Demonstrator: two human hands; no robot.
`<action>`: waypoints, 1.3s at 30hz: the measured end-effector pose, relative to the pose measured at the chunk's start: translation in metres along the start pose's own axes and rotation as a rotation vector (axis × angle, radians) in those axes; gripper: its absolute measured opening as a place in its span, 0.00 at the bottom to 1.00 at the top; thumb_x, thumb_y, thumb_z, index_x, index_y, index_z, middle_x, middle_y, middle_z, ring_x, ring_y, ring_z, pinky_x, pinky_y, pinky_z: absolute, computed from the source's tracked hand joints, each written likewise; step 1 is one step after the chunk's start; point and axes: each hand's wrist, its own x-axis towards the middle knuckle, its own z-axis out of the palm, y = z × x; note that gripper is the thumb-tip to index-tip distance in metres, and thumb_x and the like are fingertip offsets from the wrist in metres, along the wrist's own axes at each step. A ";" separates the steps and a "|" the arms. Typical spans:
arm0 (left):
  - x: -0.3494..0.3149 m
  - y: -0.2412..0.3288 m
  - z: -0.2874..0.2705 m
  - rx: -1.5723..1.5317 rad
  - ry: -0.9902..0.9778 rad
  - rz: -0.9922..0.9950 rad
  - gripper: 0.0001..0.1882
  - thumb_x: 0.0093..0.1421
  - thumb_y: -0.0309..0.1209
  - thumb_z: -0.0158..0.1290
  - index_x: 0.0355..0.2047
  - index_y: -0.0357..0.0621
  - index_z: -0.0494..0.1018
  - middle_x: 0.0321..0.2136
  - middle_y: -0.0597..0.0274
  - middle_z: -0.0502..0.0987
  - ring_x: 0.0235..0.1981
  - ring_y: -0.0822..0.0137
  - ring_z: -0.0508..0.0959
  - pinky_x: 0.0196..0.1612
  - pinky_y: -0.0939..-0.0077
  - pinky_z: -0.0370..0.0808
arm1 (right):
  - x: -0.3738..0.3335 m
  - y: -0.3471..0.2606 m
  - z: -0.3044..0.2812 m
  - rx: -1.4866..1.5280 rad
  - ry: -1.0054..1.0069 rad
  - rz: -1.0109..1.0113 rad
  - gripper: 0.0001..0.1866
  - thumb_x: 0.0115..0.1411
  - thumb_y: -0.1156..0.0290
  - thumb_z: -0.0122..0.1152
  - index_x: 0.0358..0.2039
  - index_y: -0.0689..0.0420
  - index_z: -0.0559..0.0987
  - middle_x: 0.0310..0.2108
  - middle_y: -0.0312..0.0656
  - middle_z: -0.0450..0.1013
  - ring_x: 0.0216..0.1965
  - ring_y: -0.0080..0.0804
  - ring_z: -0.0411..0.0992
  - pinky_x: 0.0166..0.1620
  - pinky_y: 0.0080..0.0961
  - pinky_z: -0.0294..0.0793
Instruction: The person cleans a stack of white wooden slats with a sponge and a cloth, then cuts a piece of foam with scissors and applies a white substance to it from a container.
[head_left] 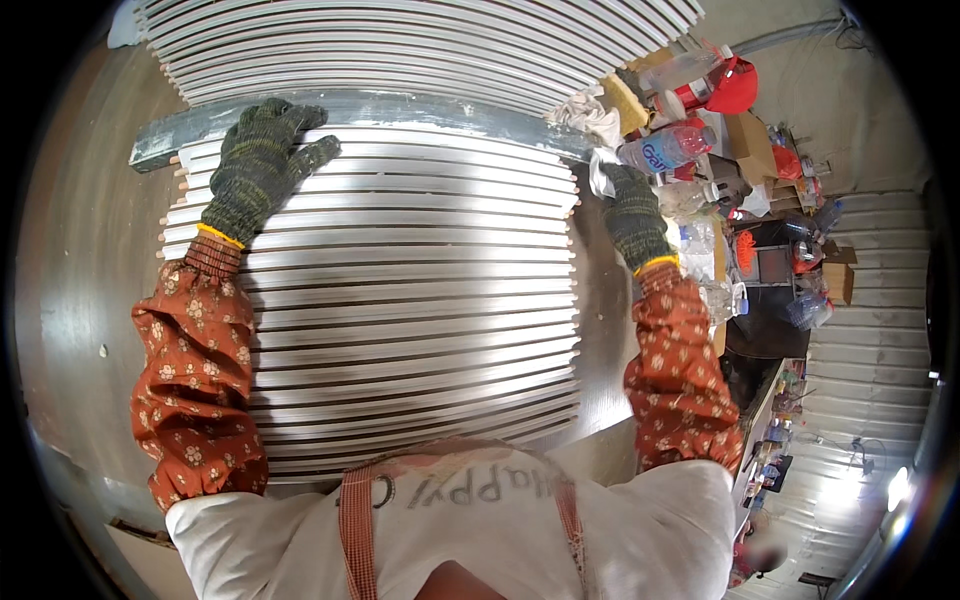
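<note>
Grey bar (410,109) — silvery slats (470,214) alongside

Two gloved hands (262,165), one grey bar (420,110), over twenty slats (420,222), two sleeves (198,370).

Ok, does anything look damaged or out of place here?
The bar looks scuffed, its grey surface marked with pale patches; that may be ordinary wear. Near its right end, bottles and a crumpled cloth are jumbled together, which looks untidy.

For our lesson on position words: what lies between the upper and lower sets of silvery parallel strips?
In the head view, a long grey metal bar lies between them.
</note>
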 end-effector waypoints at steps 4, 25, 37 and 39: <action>0.000 -0.002 0.004 0.031 0.017 0.012 0.23 0.54 0.53 0.55 0.43 0.52 0.76 0.39 0.60 0.73 0.43 0.59 0.71 0.49 0.59 0.67 | -0.012 -0.044 -0.017 0.211 0.172 0.104 0.24 0.52 0.77 0.61 0.51 0.58 0.69 0.48 0.47 0.70 0.49 0.43 0.70 0.52 0.32 0.68; 0.004 0.010 -0.009 0.145 -0.123 -0.132 0.21 0.58 0.49 0.51 0.48 0.56 0.74 0.48 0.54 0.72 0.51 0.53 0.69 0.54 0.59 0.63 | -0.078 -0.097 -0.061 0.289 -0.195 0.192 0.31 0.54 0.62 0.65 0.56 0.57 0.68 0.50 0.45 0.71 0.50 0.35 0.70 0.54 0.29 0.69; 0.006 0.004 -0.010 -0.011 -0.136 -0.171 0.23 0.56 0.50 0.55 0.46 0.50 0.75 0.44 0.56 0.73 0.46 0.56 0.72 0.50 0.63 0.68 | -0.171 0.051 0.000 -0.058 -0.034 0.639 0.40 0.50 0.46 0.60 0.57 0.58 0.64 0.48 0.61 0.68 0.49 0.57 0.68 0.51 0.47 0.66; 0.001 0.004 -0.009 0.052 -0.057 -0.168 0.26 0.54 0.51 0.56 0.47 0.49 0.74 0.44 0.55 0.73 0.47 0.56 0.72 0.51 0.63 0.67 | -0.166 0.045 -0.006 0.187 0.013 0.670 0.37 0.53 0.55 0.63 0.58 0.61 0.64 0.49 0.54 0.69 0.48 0.46 0.70 0.51 0.39 0.68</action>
